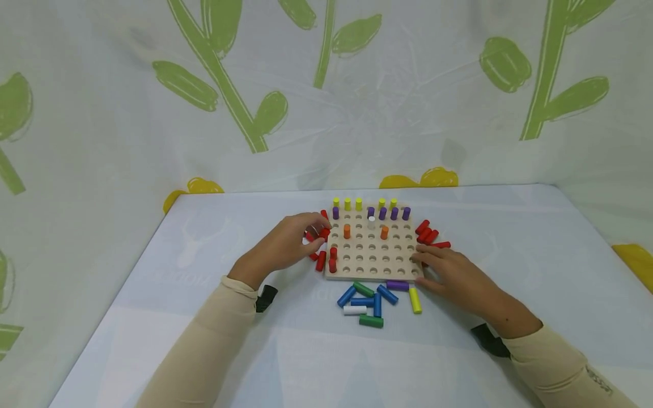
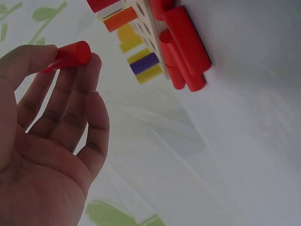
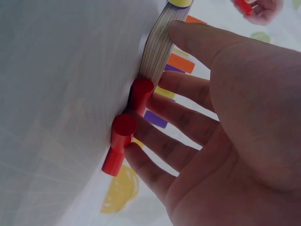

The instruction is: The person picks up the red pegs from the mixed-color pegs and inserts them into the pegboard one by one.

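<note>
My left hand [image 1: 285, 241] pinches a red peg [image 2: 75, 54] between thumb and fingertips at the left side of a wooden pegboard [image 1: 372, 277]. At the board's right front corner, my right hand [image 1: 454, 280] rests with fairly straight fingers; in the right wrist view its thumb [image 3: 197, 37] lies against the board's side. Two red pegs [image 1: 333, 266] stand in the left column near the front. Yellow pegs [image 1: 347, 204] and purple pegs [image 1: 382, 213] stand in the back rows, with orange pegs [image 1: 347, 231] and a white peg [image 1: 371, 222] farther in.
Loose red pegs [image 1: 320, 261] lie left of the board, and more red pegs [image 1: 423, 226] lie to its right. In front are several blue pegs [image 1: 377, 305], green pegs [image 1: 371, 321], a white peg [image 1: 355, 310], a purple peg [image 1: 397, 285] and a yellow peg [image 1: 415, 300].
</note>
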Demonstrator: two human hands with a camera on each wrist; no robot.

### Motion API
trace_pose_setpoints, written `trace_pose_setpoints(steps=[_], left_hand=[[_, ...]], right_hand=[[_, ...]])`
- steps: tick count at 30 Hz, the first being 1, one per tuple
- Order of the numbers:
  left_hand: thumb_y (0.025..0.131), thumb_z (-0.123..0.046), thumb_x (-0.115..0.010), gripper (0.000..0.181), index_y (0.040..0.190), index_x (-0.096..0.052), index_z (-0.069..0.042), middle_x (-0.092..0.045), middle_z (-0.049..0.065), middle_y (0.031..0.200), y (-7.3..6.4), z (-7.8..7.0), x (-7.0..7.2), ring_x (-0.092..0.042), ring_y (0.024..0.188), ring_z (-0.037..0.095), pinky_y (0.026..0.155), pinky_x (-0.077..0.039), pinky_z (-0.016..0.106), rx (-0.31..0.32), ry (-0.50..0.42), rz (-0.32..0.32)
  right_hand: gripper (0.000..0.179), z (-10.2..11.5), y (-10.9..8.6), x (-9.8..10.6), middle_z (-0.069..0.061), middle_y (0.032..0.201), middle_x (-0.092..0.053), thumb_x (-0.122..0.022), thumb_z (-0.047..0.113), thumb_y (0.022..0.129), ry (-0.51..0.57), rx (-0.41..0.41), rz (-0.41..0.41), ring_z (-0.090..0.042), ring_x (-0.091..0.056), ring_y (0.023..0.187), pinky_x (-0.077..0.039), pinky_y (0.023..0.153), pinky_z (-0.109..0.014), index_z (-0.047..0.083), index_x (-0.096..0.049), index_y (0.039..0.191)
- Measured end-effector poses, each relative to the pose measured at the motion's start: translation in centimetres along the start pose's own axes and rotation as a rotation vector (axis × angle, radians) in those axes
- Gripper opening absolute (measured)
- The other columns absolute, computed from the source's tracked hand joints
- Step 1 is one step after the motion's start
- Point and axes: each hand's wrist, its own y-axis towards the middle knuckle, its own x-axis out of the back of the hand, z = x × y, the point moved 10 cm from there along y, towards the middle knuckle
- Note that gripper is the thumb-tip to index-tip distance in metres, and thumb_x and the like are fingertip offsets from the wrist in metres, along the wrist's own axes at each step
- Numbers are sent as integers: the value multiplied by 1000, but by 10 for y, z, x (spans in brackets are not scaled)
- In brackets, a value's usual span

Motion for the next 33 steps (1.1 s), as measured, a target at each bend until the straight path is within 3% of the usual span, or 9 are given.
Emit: trace_pose_setpoints(steps=[13, 24, 33], left_hand=[[93, -11, -71, 32, 123, -63, -9, -70, -1, 108, 13, -16, -15, -66, 101, 15, 93, -57, 34, -54, -82, 6], [93, -16, -72, 25, 116, -64, -13, -72, -3, 104, 11, -14, -26, -65, 99, 13, 97, -55, 37, -75, -95, 11], [93, -20, -72, 22, 114, -63, -19, -71, -4, 105, 14, -9, -36, -63, 98, 11, 91, -56, 28, -21, -61, 41]], right_hand=[[59, -1, 0, -2, -18, 146, -53, -81, 31, 84, -3, -2, 1, -44, -51, 131, -48, 101, -60, 10, -62, 135], [60, 1, 1, -2, -17, 147, -53, -81, 33, 84, 4, -19, 12, -44, -51, 132, -50, 100, -58, 12, -61, 136], [60, 0, 2, -1, -16, 148, -52, -80, 33, 85, -7, -23, 24, -43, -49, 134, -49, 101, -59, 12, -60, 137]])
